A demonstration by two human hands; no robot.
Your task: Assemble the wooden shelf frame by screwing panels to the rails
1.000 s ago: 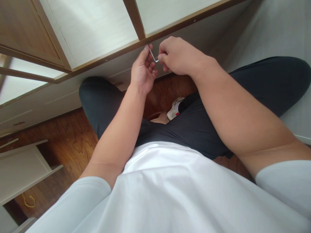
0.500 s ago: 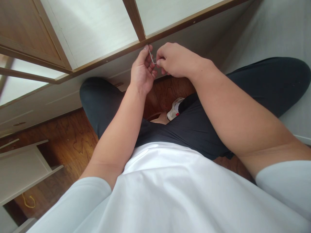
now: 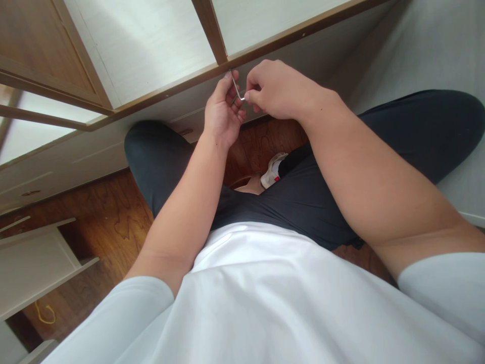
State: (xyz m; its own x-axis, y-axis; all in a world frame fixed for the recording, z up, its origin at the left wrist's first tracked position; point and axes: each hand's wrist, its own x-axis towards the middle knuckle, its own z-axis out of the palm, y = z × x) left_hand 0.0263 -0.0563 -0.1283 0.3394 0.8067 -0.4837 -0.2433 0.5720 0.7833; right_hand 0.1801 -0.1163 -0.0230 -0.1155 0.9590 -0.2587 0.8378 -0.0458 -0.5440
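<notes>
I see both hands, left hand (image 3: pixel 223 108) and right hand (image 3: pixel 278 90), pinching the hex key (image 3: pixel 237 91) against the cabinet frame (image 3: pixel 170 90).

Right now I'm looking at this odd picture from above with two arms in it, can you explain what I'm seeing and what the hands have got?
The picture comes from a camera worn on a person's head, looking down at their own body, so you see their white shirt, dark trousers and both bare arms. There is no machine here. The person sits cross-legged on a brown wooden floor in front of a piece of furniture with pale panels and a brown wooden frame. Both hands meet at the edge of that frame. The left hand and the right hand share a grip on a small bent metal key, whose upper end sits against the frame. At the lower left lie loose pale boards and a bit of yellow cord.
</notes>
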